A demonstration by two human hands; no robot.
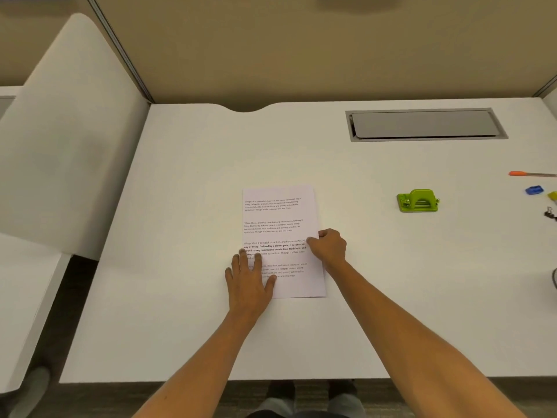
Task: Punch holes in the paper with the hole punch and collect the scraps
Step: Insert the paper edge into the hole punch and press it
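Two hands on one printed paper (278, 218), mid-counter.
Paper lies flat on the white counter (187, 182), bare surface all round it; hole punch (418, 200) sits well to the paper's right, untouched. Left hand (248, 280) lies spread and flat on the paper's lower left part. Right hand (330, 245), grip curled, pinches the paper's right edge.

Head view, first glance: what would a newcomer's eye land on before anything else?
Most likely the printed paper lying mid-desk, with the left hand flat on its lower left part and the right hand pinching its right edge. Next, the bright green hole punch sitting alone to the right, untouched, standing out against the white desk. A few small coloured items cluster at the far right edge.
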